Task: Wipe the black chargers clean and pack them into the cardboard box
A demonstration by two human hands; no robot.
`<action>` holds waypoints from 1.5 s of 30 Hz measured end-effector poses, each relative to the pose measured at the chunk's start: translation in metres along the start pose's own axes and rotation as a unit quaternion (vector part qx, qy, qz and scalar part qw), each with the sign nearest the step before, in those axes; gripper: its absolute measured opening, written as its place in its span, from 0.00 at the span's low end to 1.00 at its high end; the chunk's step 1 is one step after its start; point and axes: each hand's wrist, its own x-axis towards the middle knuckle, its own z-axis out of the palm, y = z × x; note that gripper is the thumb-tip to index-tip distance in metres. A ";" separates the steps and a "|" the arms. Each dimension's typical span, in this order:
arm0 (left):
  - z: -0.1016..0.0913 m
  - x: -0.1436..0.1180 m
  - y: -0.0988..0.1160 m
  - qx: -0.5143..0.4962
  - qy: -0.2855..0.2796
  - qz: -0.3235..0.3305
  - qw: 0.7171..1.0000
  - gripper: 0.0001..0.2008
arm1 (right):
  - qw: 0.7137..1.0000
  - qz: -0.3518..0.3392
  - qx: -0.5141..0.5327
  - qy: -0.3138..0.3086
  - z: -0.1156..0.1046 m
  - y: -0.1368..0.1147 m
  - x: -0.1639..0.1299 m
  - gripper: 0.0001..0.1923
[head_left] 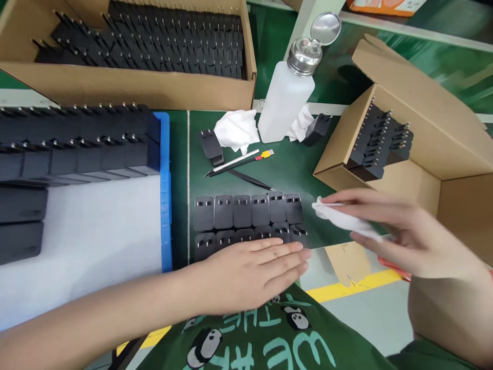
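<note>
If the black plugs (242, 211), in two rows on the table (296, 169), are bumped by the flat left hand (254, 272), fingers nearly together, they could be tipped; the white cloth (346, 220) is pinched by the right hand (416, 234).

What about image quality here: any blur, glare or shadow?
Head view: right hand and white cloth look slightly soft, perhaps from motion, while the left hand is crisper; head view: bright highlights on the bottle's metal cap; head view: faint shadow across the white surface.
</note>
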 end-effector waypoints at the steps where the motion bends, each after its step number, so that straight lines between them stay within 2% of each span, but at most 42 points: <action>1: -0.013 -0.005 -0.002 -0.010 0.020 -0.013 1.000 0.24 | 1.000 0.011 0.013 0.004 0.007 -0.001 -0.002 0.20; 3: -0.041 -0.022 -0.011 -0.038 0.044 -0.086 0.995 0.24 | 0.998 0.033 0.035 0.036 0.022 0.000 -0.003 0.15; 5: -0.064 -0.049 -0.027 -0.056 0.053 -0.214 0.974 0.26 | 0.993 0.070 0.050 0.079 0.037 0.004 0.000 0.09; 6: -0.070 -0.064 -0.036 -0.071 0.031 -0.275 0.958 0.27 | 0.990 0.091 0.063 0.087 0.044 0.007 0.004 0.06; 9: -0.070 -0.100 -0.061 -0.171 -0.024 -0.395 0.902 0.31 | 0.971 0.150 0.177 0.062 0.062 0.014 0.019 0.09; 12: -0.055 -0.111 -0.076 -0.277 -0.041 -0.425 0.861 0.32 | 0.935 0.179 0.304 0.031 0.072 0.018 0.037 0.14; 15: -0.046 -0.108 -0.080 -0.317 -0.015 -0.427 0.847 0.31 | 0.922 0.183 0.341 0.023 0.073 0.020 0.051 0.16; 18: -0.047 -0.107 -0.081 -0.326 -0.009 -0.431 0.841 0.32 | 0.925 0.186 0.330 0.032 0.068 0.022 0.058 0.18; 20: -0.054 -0.107 -0.080 -0.297 -0.028 -0.431 0.852 0.32 | 0.934 0.187 0.303 0.025 0.061 0.021 0.060 0.18; 22: -0.063 -0.102 -0.080 -0.227 -0.029 -0.417 0.880 0.32 | 0.953 0.167 0.248 0.051 0.053 0.013 0.059 0.15; 23: -0.066 -0.095 -0.081 -0.187 -0.018 -0.396 0.899 0.31 | 0.965 0.139 0.205 0.084 0.050 0.007 0.059 0.13; 25: -0.070 -0.071 -0.088 -0.143 0.011 -0.328 0.934 0.26 | 0.981 0.035 0.113 0.151 0.047 -0.008 0.063 0.06; 27: -0.068 -0.037 -0.101 -0.186 0.008 -0.247 0.951 0.22 | 0.982 -0.104 0.049 0.148 0.053 -0.023 0.071 0.05; 28: -0.064 -0.018 -0.109 -0.235 -0.002 -0.223 0.946 0.22 | 0.978 -0.167 0.029 0.122 0.058 -0.030 0.077 0.08; 30: -0.054 0.019 -0.127 -0.368 -0.058 -0.219 0.902 0.22 | 0.965 -0.252 -0.005 0.065 0.071 -0.038 0.092 0.12; 34: -0.029 0.069 -0.153 -0.461 -0.157 -0.177 0.855 0.21 | 0.947 -0.309 -0.080 -0.027 0.088 -0.037 0.116 0.16; 36: -0.019 0.079 -0.157 -0.490 -0.201 -0.147 0.835 0.19 | 0.940 -0.318 -0.112 -0.054 0.088 -0.035 0.121 0.16; 39: -0.009 0.083 -0.157 -0.518 -0.243 -0.123 0.811 0.20 | 0.939 -0.310 -0.140 -0.057 0.082 -0.031 0.117 0.18; 45: -0.007 0.082 -0.159 -0.524 -0.259 -0.148 0.798 0.19 | 0.946 -0.272 -0.172 -0.041 0.064 -0.005 0.081 0.16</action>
